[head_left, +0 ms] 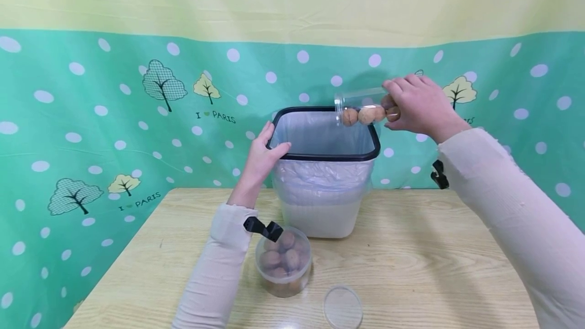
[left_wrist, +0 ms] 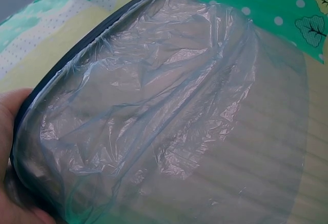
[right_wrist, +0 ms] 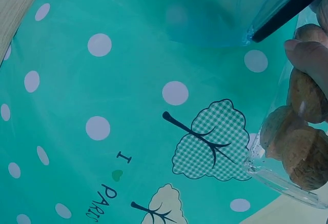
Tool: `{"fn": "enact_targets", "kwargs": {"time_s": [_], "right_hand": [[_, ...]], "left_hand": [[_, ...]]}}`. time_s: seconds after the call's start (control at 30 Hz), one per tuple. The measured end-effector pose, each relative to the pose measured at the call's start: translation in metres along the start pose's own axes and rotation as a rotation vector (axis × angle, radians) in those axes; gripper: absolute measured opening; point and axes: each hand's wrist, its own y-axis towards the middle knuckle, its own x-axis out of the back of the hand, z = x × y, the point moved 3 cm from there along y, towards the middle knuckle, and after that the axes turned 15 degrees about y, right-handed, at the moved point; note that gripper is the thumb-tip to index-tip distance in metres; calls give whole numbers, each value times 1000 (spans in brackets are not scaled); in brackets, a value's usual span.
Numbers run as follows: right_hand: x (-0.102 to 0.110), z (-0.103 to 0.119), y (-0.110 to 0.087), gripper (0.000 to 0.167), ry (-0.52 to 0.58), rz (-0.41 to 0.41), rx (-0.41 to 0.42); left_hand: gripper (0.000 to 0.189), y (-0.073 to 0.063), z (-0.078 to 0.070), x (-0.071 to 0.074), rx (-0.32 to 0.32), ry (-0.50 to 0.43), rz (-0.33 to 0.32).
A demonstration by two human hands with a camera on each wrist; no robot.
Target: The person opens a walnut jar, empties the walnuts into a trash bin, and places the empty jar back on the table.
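Note:
My right hand grips a clear plastic jar near its base. The jar lies nearly on its side, its mouth pointing left over a trash bin. Several walnuts rest along its lower wall, and the right wrist view shows more walnuts through the plastic. With my left hand I hold the bin's black rim at its left side, thumb over the edge. A thin bluish plastic bag lines the bin and folds down outside; the bottom inside is hidden.
In front of the bin stands a round clear tub with several walnuts inside, close to my left forearm. A round transparent lid lies to its right on the wooden table. Behind hangs a green and yellow printed cloth.

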Motion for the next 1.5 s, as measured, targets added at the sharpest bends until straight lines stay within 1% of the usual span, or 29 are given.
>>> {"fn": "enact_targets", "kwargs": {"time_s": [0.23,0.47,0.67,0.83,1.03,1.1,1.2,1.5], "right_hand": [[1,0,0,77,-6,-6,13],[0,0,1,78,-9,4,10],[0,0,1,75,-2,-2,20],[0,0,0,75,-8,13,21],[1,2,1,71,44,41,54],[1,3,1,68,46,38,71],[2,2,1,66,21,21,73],[3,1,-1,67,9,13,76]], "left_hand": [[76,-1,-2,1,0,1,-2],[74,-1,-2,1,9,-4,-26],[74,-1,-1,1,20,-2,-25],[74,0,-1,1,20,1,-20],[74,0,-1,-1,18,0,-18],[74,-1,-1,-1,17,-2,-22],[75,-1,-2,-1,16,-2,-24],[73,-1,-2,-1,21,-3,-22]]}}
